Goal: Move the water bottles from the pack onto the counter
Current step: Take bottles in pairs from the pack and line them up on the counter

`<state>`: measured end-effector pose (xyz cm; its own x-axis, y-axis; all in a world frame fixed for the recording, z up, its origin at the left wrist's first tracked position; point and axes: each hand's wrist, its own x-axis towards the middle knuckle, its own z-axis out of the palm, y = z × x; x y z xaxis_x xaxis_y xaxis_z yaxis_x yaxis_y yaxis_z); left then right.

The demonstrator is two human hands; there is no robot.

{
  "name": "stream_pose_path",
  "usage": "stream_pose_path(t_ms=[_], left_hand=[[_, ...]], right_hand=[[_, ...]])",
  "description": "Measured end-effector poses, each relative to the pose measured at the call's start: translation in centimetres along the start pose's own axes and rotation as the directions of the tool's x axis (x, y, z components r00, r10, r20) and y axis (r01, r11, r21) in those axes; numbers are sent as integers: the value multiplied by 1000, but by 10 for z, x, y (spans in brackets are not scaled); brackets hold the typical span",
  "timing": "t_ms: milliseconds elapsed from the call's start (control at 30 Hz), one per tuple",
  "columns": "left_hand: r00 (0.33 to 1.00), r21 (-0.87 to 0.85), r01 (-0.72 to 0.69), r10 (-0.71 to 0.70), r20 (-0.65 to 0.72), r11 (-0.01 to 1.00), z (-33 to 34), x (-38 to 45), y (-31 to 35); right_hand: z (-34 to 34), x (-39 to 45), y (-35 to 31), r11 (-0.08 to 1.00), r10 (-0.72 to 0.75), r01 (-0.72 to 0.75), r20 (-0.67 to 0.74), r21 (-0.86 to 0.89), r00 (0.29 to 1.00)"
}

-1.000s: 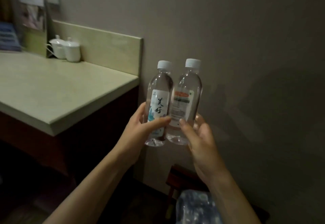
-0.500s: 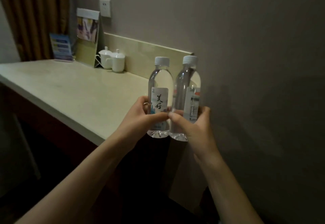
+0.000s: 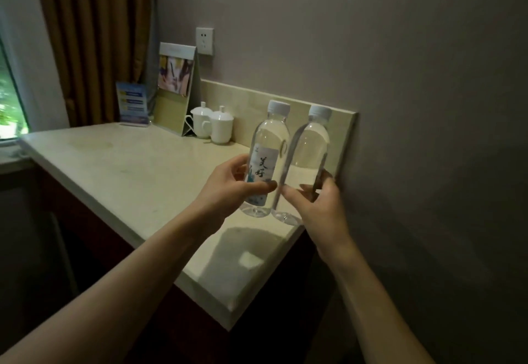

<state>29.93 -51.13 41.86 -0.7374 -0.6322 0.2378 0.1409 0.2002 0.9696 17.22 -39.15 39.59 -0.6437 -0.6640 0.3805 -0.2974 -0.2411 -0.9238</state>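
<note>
Surface (image 3: 137,175): pale stone top running along the wall, low backsplash (image 3: 245,97) behind, near corner cut square. A shadow patch falls on it under the hands.

Back of surface, near the curtain: tent card (image 3: 178,89), blue leaflet (image 3: 133,103), two lidded white cups (image 3: 211,122) just beside the card. All well apart from the landing spot.

Two water bottles, upright with a slight lean, side by side and touching, held in the air over the right end of the surface. Labelled bottle (image 3: 264,160) in the left hand (image 3: 228,183), fingers curled round its lower body, thumb across the label. Clear-sided bottle (image 3: 308,163) in the right hand (image 3: 317,203), fingers wrapped round its far side, thumb in front. Bases not yet down. The pack is not in view.

Step in hand, as judged: setting both down. To do it well: lower straight, level the bases before contact, land them back from the front edge and the corner. Release one hand at a time, each only once its bottle stands by itself; the narrow bases may tip if nudged.
</note>
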Motion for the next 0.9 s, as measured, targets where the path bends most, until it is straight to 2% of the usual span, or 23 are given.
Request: stream_pose_path(t_ms=[133,367,500,700,900], left_hand=[[1000,38,21,-22,9,999,-17,39,-9],[999,111,3,-7,32,994,-40,101,-32],[1000,112,9,-12,28,994,-48,132,-47],[1000,121,21,-21,-1,992,-63,177,-71],[997,142,24,-35,71,990,-101,227,-95]], right_hand=[[11,43,11,996,12,-15,-34,-87,999],[36,89,40,978,56,-52,17,-201,998],[55,109,53,971,52,-71,-89,-230,995],[83,144,74,961,65,-103,-155,-255,986],[123,182,89,941,110,-174,-225,-290,968]])
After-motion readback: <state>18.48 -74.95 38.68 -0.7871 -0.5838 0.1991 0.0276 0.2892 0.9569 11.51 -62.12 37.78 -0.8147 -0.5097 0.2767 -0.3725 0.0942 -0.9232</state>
